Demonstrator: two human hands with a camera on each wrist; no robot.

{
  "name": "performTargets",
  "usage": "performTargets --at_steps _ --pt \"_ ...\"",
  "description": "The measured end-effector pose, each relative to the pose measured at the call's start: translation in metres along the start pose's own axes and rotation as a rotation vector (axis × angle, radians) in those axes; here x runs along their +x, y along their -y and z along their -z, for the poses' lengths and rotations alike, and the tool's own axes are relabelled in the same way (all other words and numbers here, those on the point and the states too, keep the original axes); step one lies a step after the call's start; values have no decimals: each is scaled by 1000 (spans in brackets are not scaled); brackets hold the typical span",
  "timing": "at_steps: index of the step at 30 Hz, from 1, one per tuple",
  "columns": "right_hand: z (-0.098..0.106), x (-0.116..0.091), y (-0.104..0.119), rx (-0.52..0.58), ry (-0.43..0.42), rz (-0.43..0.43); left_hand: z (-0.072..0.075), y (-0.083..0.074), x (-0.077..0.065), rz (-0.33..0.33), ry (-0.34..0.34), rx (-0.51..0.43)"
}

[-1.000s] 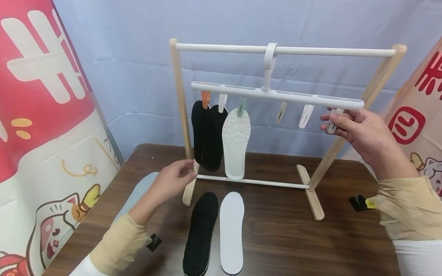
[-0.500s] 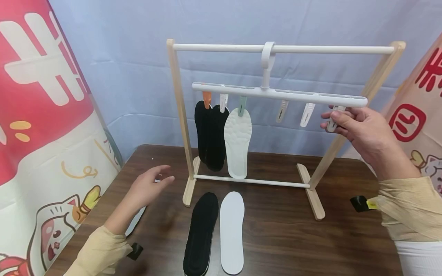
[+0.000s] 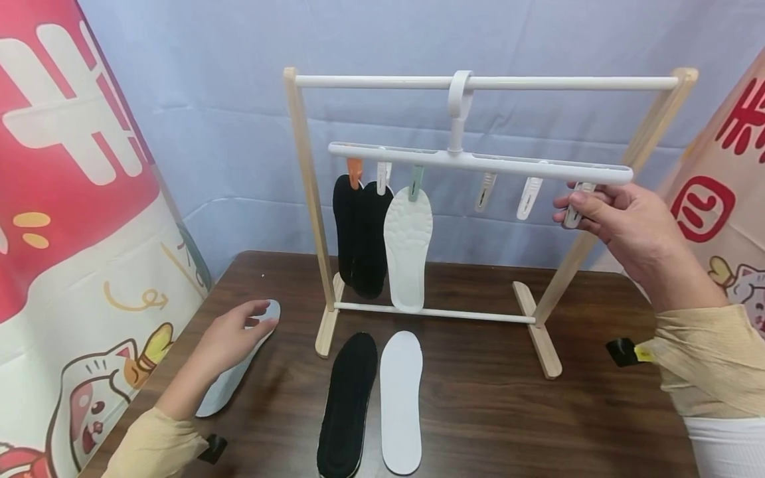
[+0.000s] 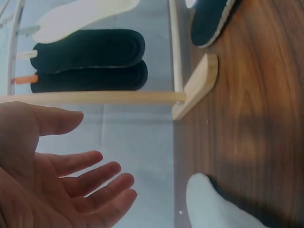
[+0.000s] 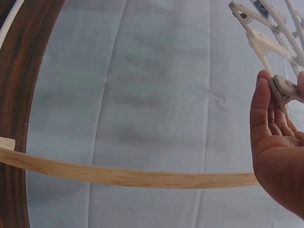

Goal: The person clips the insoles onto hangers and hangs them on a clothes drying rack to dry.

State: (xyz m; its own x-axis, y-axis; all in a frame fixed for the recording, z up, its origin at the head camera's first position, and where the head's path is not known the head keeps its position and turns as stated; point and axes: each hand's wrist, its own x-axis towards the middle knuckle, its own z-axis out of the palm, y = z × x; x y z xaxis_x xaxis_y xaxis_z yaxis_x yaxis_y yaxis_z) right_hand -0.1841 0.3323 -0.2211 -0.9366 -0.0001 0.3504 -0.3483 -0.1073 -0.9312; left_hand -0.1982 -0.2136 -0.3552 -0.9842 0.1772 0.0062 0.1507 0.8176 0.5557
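Observation:
My right hand [image 3: 642, 229] pinches the grey-white clothespin [image 3: 574, 214] at the right end of the white clip hanger [image 3: 538, 168]. The right wrist view shows thumb and fingers on that clothespin [image 5: 281, 90]. My left hand [image 3: 230, 337] hovers over a light blue insole [image 3: 230, 382] at the table's left side, fingers loosely spread; whether it touches is unclear. In the left wrist view the left hand [image 4: 61, 175] holds nothing. Two black insoles [image 3: 367, 242] and a white textured insole [image 3: 409, 252] hang from clips on the hanger's left half.
A wooden rack [image 3: 311, 199] with a white top rod [image 3: 556, 83] bears the hanger. A black insole [image 3: 348, 405] and a white insole [image 3: 401, 401] lie on the brown table [image 3: 478, 411] in front. Two bare clips [image 3: 529, 198] hang left of my right hand.
My left hand has drawn back leftward from beside the hanging black insoles to above the light blue insole. The right hand keeps its pinch on the clothespin.

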Motion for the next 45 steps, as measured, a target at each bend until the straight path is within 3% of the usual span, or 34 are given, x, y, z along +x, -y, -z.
performTargets --at_steps 11,23,37,45 --pt "0 -1 1 -7 2 1 6 22 -3 51 42 96" --pt "1 -3 1 -56 1 -12 4 45 -1 96 99 129" --pt "2 -4 0 -35 23 0 4 63 -3 201 153 104" --pt "2 -4 0 -41 40 4 1 71 -3 222 165 120"
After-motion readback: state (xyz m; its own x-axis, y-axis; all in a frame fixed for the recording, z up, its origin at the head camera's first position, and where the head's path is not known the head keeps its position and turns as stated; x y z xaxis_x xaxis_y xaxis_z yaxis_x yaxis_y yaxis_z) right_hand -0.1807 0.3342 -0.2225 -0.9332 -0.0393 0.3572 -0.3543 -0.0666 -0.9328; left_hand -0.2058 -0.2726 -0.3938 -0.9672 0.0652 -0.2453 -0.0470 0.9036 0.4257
